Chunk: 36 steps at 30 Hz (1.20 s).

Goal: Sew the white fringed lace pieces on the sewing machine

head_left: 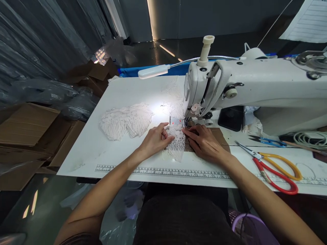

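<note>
A strip of white lace point(176, 146) lies at the needle area of a white sewing machine point(196, 88), its lower end hanging toward the table's front. My left hand point(157, 137) rests at the lace's left side, index finger and thumb stretched apart, the other fingers curled. On the right edge of the lace, my right hand point(203, 141) has its fingertips closed on the border, close by the presser foot point(186, 122). Beneath this hand lies a brown board point(222, 139). More white fringed lace point(126, 120) is heaped to the left.
Scissors with red and yellow handles point(270, 166) and blue-handled snips point(268, 140) lie at right. A lamp point(154, 71) lights the white table point(87, 149), which has a printed ruler point(163, 173). Cardboard boxes point(28, 126) stand at left, a purple basket point(251, 224) below.
</note>
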Each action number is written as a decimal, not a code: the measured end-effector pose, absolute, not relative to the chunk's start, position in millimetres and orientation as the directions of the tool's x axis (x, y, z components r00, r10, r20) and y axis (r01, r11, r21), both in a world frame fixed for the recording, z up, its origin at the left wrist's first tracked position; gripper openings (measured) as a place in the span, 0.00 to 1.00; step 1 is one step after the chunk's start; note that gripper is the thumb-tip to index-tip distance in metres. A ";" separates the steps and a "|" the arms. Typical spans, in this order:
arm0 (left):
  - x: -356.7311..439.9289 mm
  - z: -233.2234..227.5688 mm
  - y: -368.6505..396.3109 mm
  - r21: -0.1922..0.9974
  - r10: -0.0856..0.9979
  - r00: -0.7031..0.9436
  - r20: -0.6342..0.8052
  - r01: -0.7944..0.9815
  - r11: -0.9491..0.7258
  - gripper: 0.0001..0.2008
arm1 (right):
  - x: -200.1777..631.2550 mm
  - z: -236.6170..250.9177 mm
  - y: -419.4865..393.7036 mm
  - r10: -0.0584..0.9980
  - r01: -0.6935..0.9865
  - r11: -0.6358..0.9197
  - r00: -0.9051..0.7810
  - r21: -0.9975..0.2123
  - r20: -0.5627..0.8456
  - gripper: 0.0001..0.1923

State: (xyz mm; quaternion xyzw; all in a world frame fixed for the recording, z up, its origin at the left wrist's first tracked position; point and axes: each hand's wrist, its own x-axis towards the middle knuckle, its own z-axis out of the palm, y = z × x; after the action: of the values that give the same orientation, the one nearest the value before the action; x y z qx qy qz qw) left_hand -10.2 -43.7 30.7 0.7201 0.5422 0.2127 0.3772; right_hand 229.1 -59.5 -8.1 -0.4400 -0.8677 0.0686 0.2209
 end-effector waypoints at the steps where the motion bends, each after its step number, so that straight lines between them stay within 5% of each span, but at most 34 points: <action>1: -10.6 30.2 -43.3 0.768 0.942 0.320 -0.101 0.626 -0.131 0.29 | 229.5 -6.5 -61.1 0.791 0.724 0.609 -0.523 -0.325 0.316 0.24; 36: -11.6 35.4 -46.3 0.769 0.941 0.315 -0.121 0.630 -0.112 0.27 | 232.2 0.2 -70.3 0.746 0.692 0.666 -0.616 -0.279 0.253 0.21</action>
State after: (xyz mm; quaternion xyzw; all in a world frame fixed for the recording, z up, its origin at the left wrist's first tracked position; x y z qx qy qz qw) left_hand -11.6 -46.3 35.4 0.7168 0.5479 0.2054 0.3791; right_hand 232.2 -70.3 0.2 -0.4014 -0.8956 0.0768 0.1756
